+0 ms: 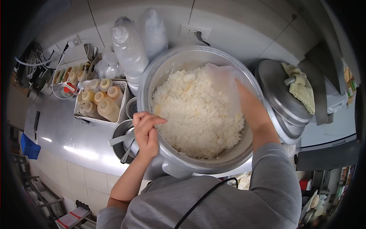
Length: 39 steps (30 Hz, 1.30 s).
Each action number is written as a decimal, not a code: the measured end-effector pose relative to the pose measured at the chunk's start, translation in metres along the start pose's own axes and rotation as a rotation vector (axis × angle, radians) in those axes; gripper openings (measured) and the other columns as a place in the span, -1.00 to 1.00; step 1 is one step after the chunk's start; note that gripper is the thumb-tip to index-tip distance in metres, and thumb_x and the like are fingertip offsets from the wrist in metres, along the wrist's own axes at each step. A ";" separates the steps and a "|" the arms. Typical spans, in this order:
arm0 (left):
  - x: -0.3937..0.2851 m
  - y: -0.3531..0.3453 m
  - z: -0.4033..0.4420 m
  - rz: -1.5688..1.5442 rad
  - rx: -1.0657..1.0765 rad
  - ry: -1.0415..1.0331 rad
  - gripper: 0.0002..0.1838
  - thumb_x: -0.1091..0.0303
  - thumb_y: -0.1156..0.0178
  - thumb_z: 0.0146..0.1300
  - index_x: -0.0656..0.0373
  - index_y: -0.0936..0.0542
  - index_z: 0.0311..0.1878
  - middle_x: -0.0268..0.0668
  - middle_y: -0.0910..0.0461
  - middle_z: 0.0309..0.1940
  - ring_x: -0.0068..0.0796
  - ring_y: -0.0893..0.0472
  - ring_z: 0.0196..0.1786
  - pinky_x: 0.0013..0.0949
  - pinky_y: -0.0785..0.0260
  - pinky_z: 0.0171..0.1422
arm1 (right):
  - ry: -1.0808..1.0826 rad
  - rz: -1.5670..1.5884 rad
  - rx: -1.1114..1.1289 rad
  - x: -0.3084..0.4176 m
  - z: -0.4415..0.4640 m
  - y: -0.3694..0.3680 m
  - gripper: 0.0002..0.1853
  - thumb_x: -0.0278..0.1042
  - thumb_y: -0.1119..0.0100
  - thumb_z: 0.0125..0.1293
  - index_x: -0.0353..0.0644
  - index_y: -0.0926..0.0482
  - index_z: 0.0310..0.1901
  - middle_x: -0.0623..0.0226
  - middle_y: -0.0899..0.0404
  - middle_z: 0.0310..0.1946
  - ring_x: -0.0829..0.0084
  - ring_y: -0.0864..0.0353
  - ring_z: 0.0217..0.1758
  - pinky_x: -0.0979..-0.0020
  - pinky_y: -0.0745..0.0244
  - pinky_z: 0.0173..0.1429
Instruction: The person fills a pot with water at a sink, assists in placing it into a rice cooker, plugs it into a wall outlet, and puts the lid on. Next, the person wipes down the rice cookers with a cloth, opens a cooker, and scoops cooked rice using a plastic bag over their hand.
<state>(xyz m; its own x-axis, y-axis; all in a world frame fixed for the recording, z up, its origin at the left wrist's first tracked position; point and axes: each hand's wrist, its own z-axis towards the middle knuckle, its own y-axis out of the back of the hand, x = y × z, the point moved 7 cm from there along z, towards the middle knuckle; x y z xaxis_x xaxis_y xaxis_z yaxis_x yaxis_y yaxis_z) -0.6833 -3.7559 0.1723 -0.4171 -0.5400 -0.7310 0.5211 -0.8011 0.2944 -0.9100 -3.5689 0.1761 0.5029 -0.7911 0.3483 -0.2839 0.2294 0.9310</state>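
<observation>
A large round metal pot point(176, 165) stands in front of me, filled with white rice point(198, 114) that has some yellowish bits in it. My left hand point(146, 131) is at the pot's left rim, its fingers curled; whether they grip the rim or something small I cannot make out. My right hand point(232, 78) reaches into the pot's right side, inside or behind a whitish translucent plastic bag point(222, 74) that lies against the rice. The bag blurs its fingers.
A white basket of squeeze bottles point(108, 108) is at the left, beside a metal bowl with utensils point(124, 143). Tall plastic-wrapped stacks point(129, 47) stand behind. At the right, a metal lid point(280, 89) carries a pale cloth point(301, 89). An outlet with a plug point(196, 32) is on the wall.
</observation>
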 end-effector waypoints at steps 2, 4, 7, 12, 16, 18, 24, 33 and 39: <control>0.001 0.000 0.000 -0.008 -0.002 0.012 -0.71 0.62 0.10 -0.17 0.16 -0.60 -0.45 -0.33 -0.54 -0.48 -0.31 -0.33 -0.23 -0.35 -0.13 -0.03 | 0.102 -0.173 0.052 0.018 -0.004 -0.002 -0.72 -0.28 -0.02 0.15 0.00 -0.52 -0.08 0.24 -0.43 -0.01 0.31 -0.39 0.09 0.39 -0.33 0.15; 0.000 0.001 0.002 0.007 -0.002 0.009 -0.71 0.62 0.09 -0.17 0.16 -0.60 -0.45 -0.33 -0.54 -0.49 -0.31 -0.33 -0.24 -0.35 -0.13 -0.03 | 0.232 -0.389 0.139 0.041 -0.014 -0.012 -0.72 -0.28 -0.02 0.15 0.00 -0.52 -0.08 0.25 -0.42 -0.01 0.32 -0.38 0.10 0.39 -0.33 0.16; -0.001 0.002 0.001 0.030 0.007 0.005 -0.72 0.61 0.08 -0.18 0.15 -0.60 -0.46 -0.33 -0.53 -0.50 -0.30 -0.35 -0.23 -0.34 -0.14 -0.04 | 0.437 -0.702 0.301 0.069 -0.046 -0.039 -0.71 -0.27 -0.02 0.14 0.01 -0.52 -0.08 0.26 -0.42 0.00 0.32 -0.37 0.11 0.40 -0.33 0.16; 0.001 0.002 -0.001 0.029 0.005 -0.002 -0.74 0.60 0.07 -0.17 0.14 -0.60 -0.47 -0.34 -0.53 -0.51 -0.29 -0.37 -0.21 -0.32 -0.14 -0.03 | 0.870 -0.527 0.399 0.105 -0.125 -0.090 -0.82 -0.38 0.09 0.14 -0.12 -0.53 -0.29 0.18 -0.55 -0.24 0.17 -0.54 -0.10 0.28 -0.47 -0.06; 0.000 0.003 -0.002 0.028 0.028 -0.004 -0.75 0.62 0.10 -0.14 0.18 -0.58 -0.47 -0.31 -0.53 -0.49 -0.28 -0.36 -0.17 -0.33 -0.17 0.00 | 0.695 -0.239 0.357 0.136 -0.145 -0.025 -0.82 -0.39 0.09 0.14 -0.12 -0.53 -0.29 0.22 -0.55 -0.26 0.21 -0.55 -0.14 0.31 -0.48 -0.10; 0.000 0.001 -0.002 0.034 0.049 -0.009 -0.74 0.65 0.13 -0.11 0.22 -0.57 -0.47 -0.29 -0.53 -0.47 -0.27 -0.34 -0.15 -0.33 -0.18 0.01 | 0.589 -0.097 0.156 0.106 -0.118 0.013 -0.82 -0.37 0.07 0.14 -0.12 -0.54 -0.29 0.23 -0.55 -0.28 0.23 -0.54 -0.16 0.32 -0.47 -0.11; 0.002 0.002 0.000 0.030 0.023 -0.010 -0.73 0.61 0.09 -0.18 0.15 -0.60 -0.49 -0.33 -0.53 -0.52 -0.26 -0.36 -0.17 -0.32 -0.16 0.00 | -0.126 0.289 -0.143 -0.021 -0.011 0.008 -0.81 -0.31 0.02 0.15 -0.13 -0.55 -0.28 0.28 -0.54 -0.33 0.31 -0.53 -0.21 0.36 -0.44 -0.14; 0.004 -0.001 0.003 0.020 0.038 -0.023 -0.74 0.58 0.10 -0.20 0.14 -0.59 -0.52 -0.34 -0.53 -0.53 -0.33 -0.31 -0.29 -0.37 -0.13 -0.08 | -0.242 0.429 -0.110 -0.033 0.020 -0.022 -0.78 -0.22 -0.04 0.16 -0.14 -0.57 -0.26 0.34 -0.53 -0.41 0.42 -0.51 -0.29 0.43 -0.40 -0.19; 0.003 -0.001 0.005 0.025 0.061 -0.011 -0.75 0.56 0.10 -0.20 0.15 -0.59 -0.53 -0.33 -0.53 -0.54 -0.34 -0.32 -0.30 -0.38 -0.13 -0.08 | -0.098 0.769 0.092 -0.043 0.036 -0.043 -0.69 -0.22 -0.06 0.20 -0.18 -0.56 -0.09 0.34 -0.60 -0.27 0.45 -0.55 -0.21 0.41 -0.41 -0.13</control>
<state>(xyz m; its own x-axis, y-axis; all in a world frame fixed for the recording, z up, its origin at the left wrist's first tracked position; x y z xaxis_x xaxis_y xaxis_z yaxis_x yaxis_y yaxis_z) -0.6892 -3.7584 0.1729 -0.4123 -0.5628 -0.7164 0.4856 -0.8011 0.3499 -0.9487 -3.5652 0.1171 0.0645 -0.4762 0.8770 -0.5920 0.6892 0.4177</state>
